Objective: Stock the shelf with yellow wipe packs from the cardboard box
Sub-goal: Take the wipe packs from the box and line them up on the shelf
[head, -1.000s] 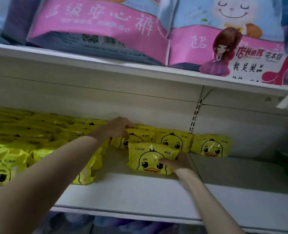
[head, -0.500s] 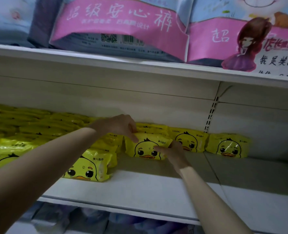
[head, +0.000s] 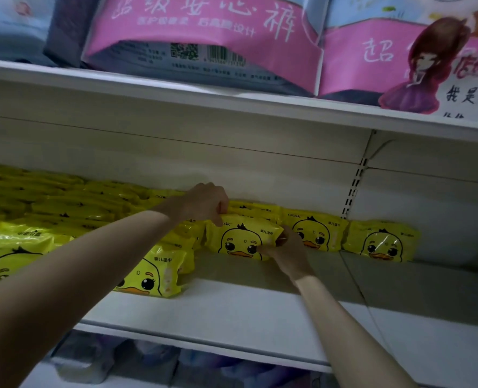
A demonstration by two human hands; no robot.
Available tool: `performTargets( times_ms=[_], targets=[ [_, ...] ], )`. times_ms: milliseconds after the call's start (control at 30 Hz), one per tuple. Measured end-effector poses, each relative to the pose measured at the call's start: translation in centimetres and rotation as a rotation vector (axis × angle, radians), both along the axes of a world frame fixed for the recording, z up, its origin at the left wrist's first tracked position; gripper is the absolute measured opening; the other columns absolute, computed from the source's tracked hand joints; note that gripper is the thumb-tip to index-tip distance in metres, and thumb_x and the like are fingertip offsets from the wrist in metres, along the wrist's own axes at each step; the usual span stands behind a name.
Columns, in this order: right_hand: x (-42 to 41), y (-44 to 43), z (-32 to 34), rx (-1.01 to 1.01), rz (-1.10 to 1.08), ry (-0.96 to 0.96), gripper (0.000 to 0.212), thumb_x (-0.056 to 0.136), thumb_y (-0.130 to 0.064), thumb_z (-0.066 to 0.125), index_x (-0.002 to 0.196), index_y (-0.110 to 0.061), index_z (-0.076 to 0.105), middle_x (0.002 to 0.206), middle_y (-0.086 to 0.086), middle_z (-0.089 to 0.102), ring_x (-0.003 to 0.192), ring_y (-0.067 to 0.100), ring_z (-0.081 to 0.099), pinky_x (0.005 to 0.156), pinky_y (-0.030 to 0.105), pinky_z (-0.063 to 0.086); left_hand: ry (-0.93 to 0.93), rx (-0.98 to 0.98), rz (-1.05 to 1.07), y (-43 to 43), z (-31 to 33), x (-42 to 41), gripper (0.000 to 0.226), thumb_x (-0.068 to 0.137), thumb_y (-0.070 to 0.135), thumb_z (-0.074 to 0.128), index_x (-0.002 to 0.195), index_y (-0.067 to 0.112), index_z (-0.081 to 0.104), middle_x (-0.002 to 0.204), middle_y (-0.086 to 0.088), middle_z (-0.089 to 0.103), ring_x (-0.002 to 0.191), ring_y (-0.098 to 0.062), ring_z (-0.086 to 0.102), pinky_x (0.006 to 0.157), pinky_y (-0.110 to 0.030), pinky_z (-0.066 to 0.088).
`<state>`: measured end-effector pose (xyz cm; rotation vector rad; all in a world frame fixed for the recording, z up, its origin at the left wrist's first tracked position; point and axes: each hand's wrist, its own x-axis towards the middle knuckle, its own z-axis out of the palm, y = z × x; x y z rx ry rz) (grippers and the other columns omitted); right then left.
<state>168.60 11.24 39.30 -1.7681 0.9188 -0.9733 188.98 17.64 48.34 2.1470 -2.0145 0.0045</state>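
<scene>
Yellow wipe packs [head: 64, 208] stacked several deep across left stretch of shelf [head: 232, 309], from back edge toward front edge. Pack in hand [head: 240, 242] standing duck-face out near back edge, about mid-shelf, close in front of flat packs behind it. Left grip [head: 201, 204] clenched on its top left corner, thumb down on front face. Right grip [head: 288, 247] grasping its right end, fingers curled round. Neither released. Just beside it on right, second upright pack [head: 313, 233] at back edge by slotted upright [head: 352, 191]. Past that upright, lone pack [head: 380, 242] in next bay, also at back edge. Front pack [head: 154, 273] facing out nearer front edge, left of pack in hand, partly hidden by left forearm. Judging progress: left side looks well filled, right side barely begun. Only a single row at back there, bare shelf from it to front edge, next bay nearly bare. Current step read as seating and squaring this pack into back row. Left to do, probably: let go, tidy front pack, fetch more, fill forward rows on right. Cardboard box not in view, so remaining stock unknown and number of trips impossible to call. Upper shelf [head: 232, 99] carrying pink-banded bags [head: 204, 37], no part of job. Lower tier under front edge too dark to read.
</scene>
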Motion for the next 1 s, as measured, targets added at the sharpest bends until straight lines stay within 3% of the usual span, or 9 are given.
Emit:
performTargets(
  times_ms=[133,200,300,400,467,667,767,900,1000],
  targets=[
    [0.2,-0.3,-0.5,-0.009,-0.055,0.011,0.047,0.063,-0.002,0.082,0.103,-0.006,0.06,0.096,0.01,0.067,0.086,0.024,0.062,0.074,0.032,0.051,0.0,-0.009,0.017,0.4,-0.1,-0.2,0.033,0.072,0.029,0.079,0.099,0.014,0.068,0.098,0.001,0.065,0.093,-0.018,0.058,0.076,-0.025,0.033],
    [0.3,0.0,-0.4,-0.008,-0.08,0.015,0.048,0.063,-0.003,0.082,0.103,-0.008,0.057,0.097,0.009,0.066,0.089,0.025,0.062,0.077,0.034,0.05,0.033,-0.029,0.023,0.8,-0.2,0.0,0.034,0.07,0.029,0.08,0.099,0.015,0.067,0.097,0.003,0.065,0.092,-0.016,0.058,0.076,-0.025,0.033],
    [0.1,1.0,0.1,0.01,-0.115,-0.042,0.06,0.062,0.0,0.083,0.113,-0.01,0.052,0.101,0.006,0.06,0.09,0.022,0.058,0.074,0.028,0.05,0.121,-0.085,0.021,1.9,-0.2,0.2,0.038,0.067,0.028,0.083,0.099,0.015,0.067,0.093,0.004,0.063,0.092,-0.017,0.061,0.074,-0.024,0.037],
    [-0.4,2.9,1.0,-0.001,-0.194,-0.09,0.074,0.063,0.005,0.081,0.127,-0.003,0.046,0.117,0.011,0.052,0.092,0.015,0.051,0.061,0.004,0.043,0.236,-0.137,-0.016,3.7,0.3,0.2,0.042,0.067,0.024,0.083,0.104,0.012,0.066,0.1,-0.002,0.064,0.095,-0.017,0.06,0.081,-0.028,0.047],
    [-0.7,4.3,1.4,-0.062,-0.226,-0.091,0.071,0.066,0.005,0.08,0.128,0.0,0.046,0.127,0.015,0.049,0.103,0.02,0.05,0.06,-0.003,0.039,0.317,-0.179,-0.041,5.3,0.7,-0.2,0.044,0.069,0.022,0.082,0.108,0.011,0.065,0.104,-0.004,0.064,0.096,-0.017,0.059,0.084,-0.029,0.048],
    [-0.9,11.7,2.9,-0.054,-0.183,-0.067,0.053,0.076,-0.01,0.077,0.123,-0.007,0.053,0.119,0.006,0.057,0.108,0.017,0.052,0.083,0.02,0.039,0.437,-0.251,-0.077,12.4,1.1,-1.1,0.049,0.071,0.027,0.081,0.114,0.013,0.063,0.102,0.0,0.065,0.09,-0.011,0.058,0.072,-0.016,0.043],
    [-0.3,15.7,2.8,-0.065,-0.169,-0.082,0.054,0.078,-0.018,0.076,0.125,-0.006,0.052,0.12,0.003,0.057,0.109,0.017,0.053,0.089,0.026,0.042,0.473,-0.285,-0.103,16.9,0.0,-1.1,0.05,0.071,0.028,0.081,0.115,0.012,0.064,0.104,-0.004,0.068,0.093,-0.013,0.063,0.08,-0.022,0.049],
    [0.8,21.3,1.9,-0.059,-0.126,-0.14,0.047,0.08,-0.016,0.074,0.122,-0.009,0.055,0.114,0.003,0.06,0.1,0.013,0.057,0.084,0.018,0.044,0.606,-0.289,-0.105,23.2,-2.3,-0.6,0.049,0.072,0.027,0.08,0.116,0.011,0.063,0.104,-0.004,0.068,0.094,-0.016,0.063,0.083,-0.027,0.051],
    [1.6,24.8,0.3,-0.059,-0.107,-0.14,0.037,0.081,-0.019,0.073,0.115,-0.013,0.058,0.109,0.004,0.064,0.098,0.013,0.059,0.076,0.012,0.045,0.737,-0.286,-0.092,27.2,-4.0,-0.3,0.047,0.073,0.021,0.08,0.116,0.01,0.062,0.098,-0.003,0.068,0.087,-0.011,0.063,0.073,-0.01,0.048]
  ],
)
